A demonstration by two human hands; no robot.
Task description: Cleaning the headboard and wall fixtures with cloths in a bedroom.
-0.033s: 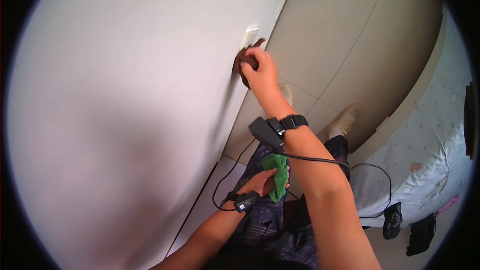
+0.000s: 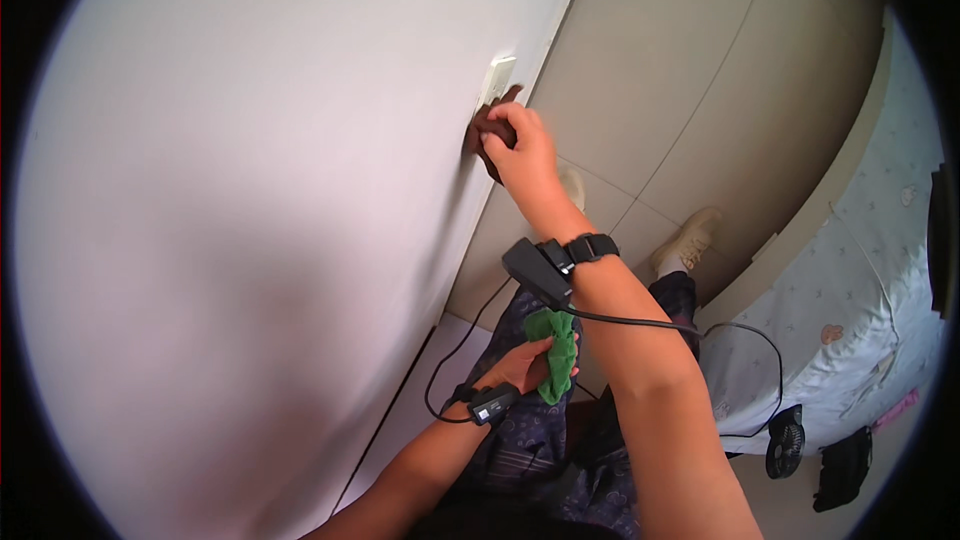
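Note:
My right hand (image 2: 524,145) is closed on a dark brown cloth (image 2: 486,152) and presses it against the white wall (image 2: 250,120). The cloth bunches under the fingers, and one corner sticks up past them. Just above it a white wall plate (image 2: 498,72), a switch or socket, is partly covered at its lower end. Low in front of my legs, my left hand (image 2: 522,364) grips a crumpled green cloth (image 2: 560,360). Some of its fingers are hidden behind that cloth.
Black straps with small box devices (image 2: 540,272) sit on both wrists, joined to a looping black cable (image 2: 640,320). To the right stands a bed with a pale blue patterned sheet (image 2: 810,340). Black slippers (image 2: 786,442) lie beside it on the tiled floor (image 2: 690,60).
My right hand and the brown cloth have shifted slightly down the wall, baring more of the white plate. My left hand with the green cloth stays put.

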